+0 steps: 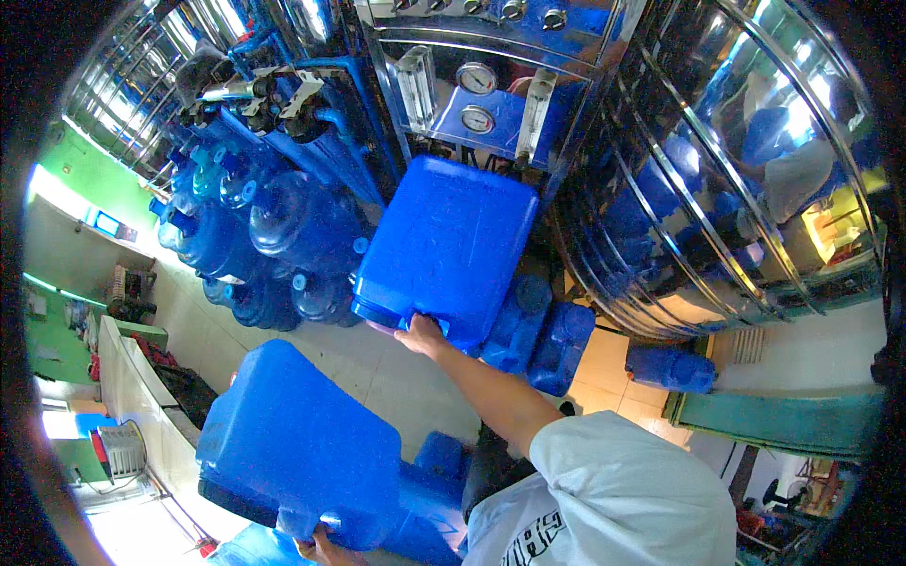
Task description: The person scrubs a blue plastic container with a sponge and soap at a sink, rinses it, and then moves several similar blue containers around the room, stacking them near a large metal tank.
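Observation:
My right hand [424, 336] is wrapped around the handle of a blue square jerrycan [448, 245], which is in front of the steel panel at upper centre. A second blue jerrycan [307, 439] is at lower left. My left hand [327, 551], at the bottom edge, has its fingers closed on that one's handle; part of the hand is cut off by the picture's edge. Both jerrycans are tilted, handle sides toward me. Whether either rests on anything beneath is hidden.
Large clear-blue water bottles [302, 217] are stacked at the left. Several blue containers [563, 349] stand beside the right jerrycan, and a blue bottle [670, 369] lies farther right. Shiny steel tanks [727, 179] and a gauge panel [477, 99] border the far side. Tiled floor [363, 363] shows between.

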Tool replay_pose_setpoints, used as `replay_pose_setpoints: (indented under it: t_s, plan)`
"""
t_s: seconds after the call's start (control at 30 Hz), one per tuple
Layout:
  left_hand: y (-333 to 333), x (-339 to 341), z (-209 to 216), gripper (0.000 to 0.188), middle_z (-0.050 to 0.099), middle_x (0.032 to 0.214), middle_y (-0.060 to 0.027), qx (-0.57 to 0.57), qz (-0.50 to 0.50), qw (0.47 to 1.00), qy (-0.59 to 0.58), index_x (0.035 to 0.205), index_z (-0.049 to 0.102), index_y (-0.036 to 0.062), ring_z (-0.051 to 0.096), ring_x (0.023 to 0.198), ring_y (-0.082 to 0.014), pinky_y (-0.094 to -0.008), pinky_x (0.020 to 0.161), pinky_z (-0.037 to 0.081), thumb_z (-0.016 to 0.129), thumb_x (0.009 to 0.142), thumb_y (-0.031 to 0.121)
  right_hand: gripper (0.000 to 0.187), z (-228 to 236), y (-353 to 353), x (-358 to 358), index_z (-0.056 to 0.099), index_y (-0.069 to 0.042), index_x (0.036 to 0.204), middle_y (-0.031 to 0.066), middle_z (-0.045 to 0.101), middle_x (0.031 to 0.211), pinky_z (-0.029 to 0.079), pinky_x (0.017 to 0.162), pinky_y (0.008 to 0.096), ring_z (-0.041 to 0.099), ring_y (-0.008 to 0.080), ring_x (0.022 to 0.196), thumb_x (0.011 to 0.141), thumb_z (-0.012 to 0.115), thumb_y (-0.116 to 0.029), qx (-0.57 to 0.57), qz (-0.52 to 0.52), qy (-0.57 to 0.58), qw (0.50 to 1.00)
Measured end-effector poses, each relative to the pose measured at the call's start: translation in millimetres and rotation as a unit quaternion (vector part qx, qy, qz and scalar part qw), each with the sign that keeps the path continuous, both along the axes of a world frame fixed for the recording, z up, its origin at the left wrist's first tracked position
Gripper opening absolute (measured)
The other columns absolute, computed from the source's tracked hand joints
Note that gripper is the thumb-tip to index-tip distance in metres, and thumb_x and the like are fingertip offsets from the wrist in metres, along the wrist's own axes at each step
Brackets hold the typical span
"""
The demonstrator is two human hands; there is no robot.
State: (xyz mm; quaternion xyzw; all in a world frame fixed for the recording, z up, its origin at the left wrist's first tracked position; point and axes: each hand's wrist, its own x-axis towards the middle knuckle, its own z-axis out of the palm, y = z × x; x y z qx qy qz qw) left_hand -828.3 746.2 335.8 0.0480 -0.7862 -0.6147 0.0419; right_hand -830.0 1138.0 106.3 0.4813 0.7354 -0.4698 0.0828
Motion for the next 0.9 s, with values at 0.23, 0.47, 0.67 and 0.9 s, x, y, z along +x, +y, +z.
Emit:
replay_pose_setpoints:
  t_s: [0.23,0.47,0.67,0.9]
  plan:
    - [19,7,3,0.037,0.064,0.093,-0.0082,0.002,-0.039,0.999,-0.011,0.105,0.066,-0.0025,0.058,0.084,-0.0173,-0.0326,0.075,0.048,0.069,0.076,0.02,0.066,23,-8,41,0.062,0.004,0.128,0.0231,0.067,0.123,0.046,0.105,0.041,0.062,0.0334,0.12,0.09,0.067,-0.049,-0.048,-0.077,0.208,0.974]
    - [48,19,22,0.038,0.064,0.094,-0.0085,-0.016,-0.106,0.993,-0.046,0.106,0.066,-0.0026,0.059,0.085,-0.0177,-0.0328,0.076,0.049,0.07,0.076,0.02,0.037,30,-41,182,0.071,-0.003,0.102,0.0024,0.069,0.092,0.05,0.085,0.0305,0.062,0.0115,0.09,0.101,0.057,-0.037,-0.051,-0.098,0.316,0.942]
    - [130,103,7,0.038,0.066,0.091,-0.0063,-0.009,-0.26,0.945,-0.2,0.106,0.066,-0.0013,0.06,0.083,-0.0158,-0.0323,0.074,0.051,0.08,0.072,0.012,0.048,59,-62,387,0.067,-0.01,0.111,0.0036,0.066,0.103,0.048,0.084,0.0335,0.061,0.0167,0.094,0.102,0.045,-0.051,-0.329,-0.29,0.263,0.859]
    - [234,264,-95,0.027,0.058,0.096,0.0005,0.039,-0.439,0.828,-0.348,0.117,0.058,0.0042,0.051,0.085,-0.0094,-0.0274,0.076,0.043,0.065,0.093,0.015,0.063,12,-5,496,0.053,-0.011,0.139,0.0062,0.063,0.119,0.045,0.091,0.0371,0.057,0.0179,0.106,0.103,0.037,-0.059,-0.258,-0.481,0.215,0.81]
